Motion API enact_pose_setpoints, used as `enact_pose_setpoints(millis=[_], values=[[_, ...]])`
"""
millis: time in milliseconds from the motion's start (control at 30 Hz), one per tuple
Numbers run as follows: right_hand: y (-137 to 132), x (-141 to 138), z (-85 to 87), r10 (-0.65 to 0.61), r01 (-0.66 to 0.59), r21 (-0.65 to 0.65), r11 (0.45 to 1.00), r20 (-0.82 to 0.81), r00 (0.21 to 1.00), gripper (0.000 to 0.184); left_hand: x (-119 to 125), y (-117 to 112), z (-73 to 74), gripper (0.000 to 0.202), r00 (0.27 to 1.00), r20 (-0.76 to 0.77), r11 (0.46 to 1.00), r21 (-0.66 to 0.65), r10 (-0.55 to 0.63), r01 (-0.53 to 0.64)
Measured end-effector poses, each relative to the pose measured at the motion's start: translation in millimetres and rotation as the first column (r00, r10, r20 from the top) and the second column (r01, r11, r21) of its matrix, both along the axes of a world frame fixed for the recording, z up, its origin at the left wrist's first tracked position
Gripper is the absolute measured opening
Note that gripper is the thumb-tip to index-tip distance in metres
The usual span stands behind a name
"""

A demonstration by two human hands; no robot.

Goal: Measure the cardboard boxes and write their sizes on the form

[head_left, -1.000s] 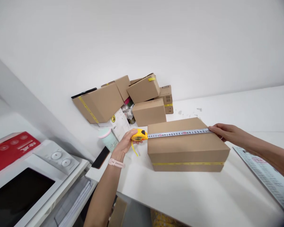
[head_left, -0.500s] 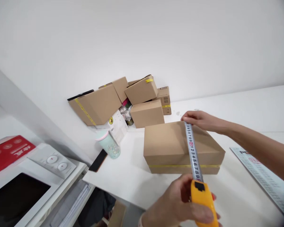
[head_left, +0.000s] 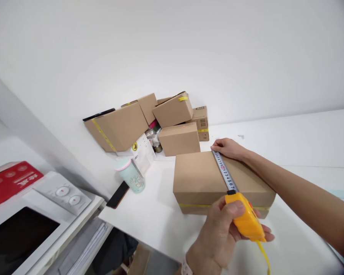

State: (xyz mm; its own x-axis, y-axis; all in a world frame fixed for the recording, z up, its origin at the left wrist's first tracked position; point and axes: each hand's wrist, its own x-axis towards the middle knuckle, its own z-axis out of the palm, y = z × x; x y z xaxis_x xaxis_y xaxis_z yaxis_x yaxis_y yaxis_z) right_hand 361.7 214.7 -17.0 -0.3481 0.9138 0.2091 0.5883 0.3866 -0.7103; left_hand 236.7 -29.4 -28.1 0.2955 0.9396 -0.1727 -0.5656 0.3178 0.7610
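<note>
With fingers curled in a grasp on the left hand (head_left: 218,231) and pinching on the right hand (head_left: 229,148). Below, white table (head_left: 151,214); at its back, a pile of cartons (head_left: 173,112); nearer, a brown box (head_left: 197,175); left of that, well apart, a mint tumbler (head_left: 133,177); by the box's near edge, in the left grasp, a yellow tape measure (head_left: 243,219); slanting across the box top, its blade (head_left: 224,172), pinched at the far edge.
</note>
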Motion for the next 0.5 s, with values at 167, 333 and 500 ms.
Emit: enact_pose_setpoints(millis=[167,333,500], values=[[-2.2,1.2,2.3,0.004,-0.003,-0.012,1.000,0.031,0.999,0.028,-0.8,-8.9,-5.3,0.060,0.999,0.042,1.000,-0.015,-0.012,0.013],[-1.7,1.6,1.4,0.003,-0.003,-0.024,1.000,0.010,1.000,0.031,-3.2,-16.3,-9.1,0.060,0.998,0.056,1.000,-0.014,-0.011,0.012],[-3.5,-1.5,1.1,-0.019,0.018,-0.023,1.000,-0.057,0.998,0.034,-0.9,-14.7,-7.4,0.062,0.999,0.032,1.000,-0.015,-0.014,0.015]])
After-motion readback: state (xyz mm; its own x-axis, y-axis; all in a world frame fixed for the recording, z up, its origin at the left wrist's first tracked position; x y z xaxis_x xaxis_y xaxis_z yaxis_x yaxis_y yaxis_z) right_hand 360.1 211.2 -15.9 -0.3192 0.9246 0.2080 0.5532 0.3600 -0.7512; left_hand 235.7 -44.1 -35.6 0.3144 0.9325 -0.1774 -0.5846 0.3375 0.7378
